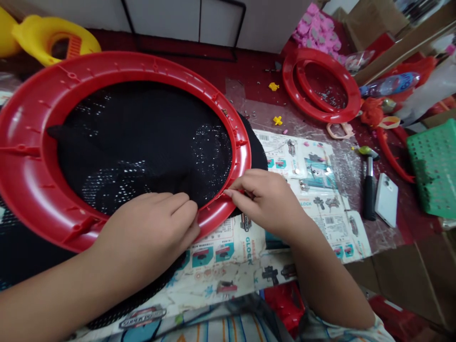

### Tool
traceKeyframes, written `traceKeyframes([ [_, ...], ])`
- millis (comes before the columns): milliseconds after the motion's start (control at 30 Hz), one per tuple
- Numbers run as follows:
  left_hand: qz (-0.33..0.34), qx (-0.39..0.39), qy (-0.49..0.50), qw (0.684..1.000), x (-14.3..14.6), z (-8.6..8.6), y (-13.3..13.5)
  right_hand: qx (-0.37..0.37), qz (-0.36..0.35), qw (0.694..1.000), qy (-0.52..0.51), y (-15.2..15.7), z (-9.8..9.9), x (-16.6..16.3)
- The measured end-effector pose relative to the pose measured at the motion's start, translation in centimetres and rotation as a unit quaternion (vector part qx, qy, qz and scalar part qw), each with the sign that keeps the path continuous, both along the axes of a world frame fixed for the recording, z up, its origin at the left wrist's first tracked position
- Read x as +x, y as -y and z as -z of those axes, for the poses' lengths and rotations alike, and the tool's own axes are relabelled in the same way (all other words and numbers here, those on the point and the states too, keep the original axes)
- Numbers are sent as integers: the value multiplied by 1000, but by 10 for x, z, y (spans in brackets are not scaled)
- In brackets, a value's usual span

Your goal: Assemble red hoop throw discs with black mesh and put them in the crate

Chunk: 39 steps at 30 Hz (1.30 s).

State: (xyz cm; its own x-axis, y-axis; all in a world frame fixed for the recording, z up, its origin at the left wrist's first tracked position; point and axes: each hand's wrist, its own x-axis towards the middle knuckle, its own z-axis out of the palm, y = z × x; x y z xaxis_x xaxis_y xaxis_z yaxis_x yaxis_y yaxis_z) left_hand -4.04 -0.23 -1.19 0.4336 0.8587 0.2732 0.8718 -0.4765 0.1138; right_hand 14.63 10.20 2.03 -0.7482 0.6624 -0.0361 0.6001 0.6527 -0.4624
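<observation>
A large red plastic ring (pixel 149 64) lies with its ribbed side up on black mesh fabric (pixel 149 137), which shows through the opening and spreads past the rim. My left hand (pixel 156 223) is closed at the ring's near edge, its curled fingertips hidden against the rim and the fabric. Just to the right, my right hand (pixel 267 202) pinches with thumb and index finger at the ring's inner edge. What sits between those fingertips is too small to make out. Small metal bits lie in the ring's channel at the right.
Printed card sheets (pixel 317 190) cover the table beneath. To the right are a hammer (pixel 369 190), a white phone (pixel 386 199) and a green basket (pixel 434 166). Smaller red rings (pixel 290 78) with loose screws, a bottle (pixel 390 84) and yellow parts (pixel 278 120) lie farther back.
</observation>
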Motion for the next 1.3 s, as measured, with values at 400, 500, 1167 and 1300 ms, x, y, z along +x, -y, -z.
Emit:
traceKeyframes([
  [400, 13, -11, 34, 999, -10, -1, -5, 14, -32, 999, -9, 1, 4, 0],
  [500, 10, -14, 34, 999, -11, -1, -4, 40, -55, 998, -6, 1, 6, 0],
  [1167, -58, -12, 2, 998, 11, -2, 5, -110, 125, 986, 21, 22, 0, -16],
  [1300, -57, -25, -6, 998, 7, 0, 1, -75, 50, 996, -15, 15, -3, -4],
])
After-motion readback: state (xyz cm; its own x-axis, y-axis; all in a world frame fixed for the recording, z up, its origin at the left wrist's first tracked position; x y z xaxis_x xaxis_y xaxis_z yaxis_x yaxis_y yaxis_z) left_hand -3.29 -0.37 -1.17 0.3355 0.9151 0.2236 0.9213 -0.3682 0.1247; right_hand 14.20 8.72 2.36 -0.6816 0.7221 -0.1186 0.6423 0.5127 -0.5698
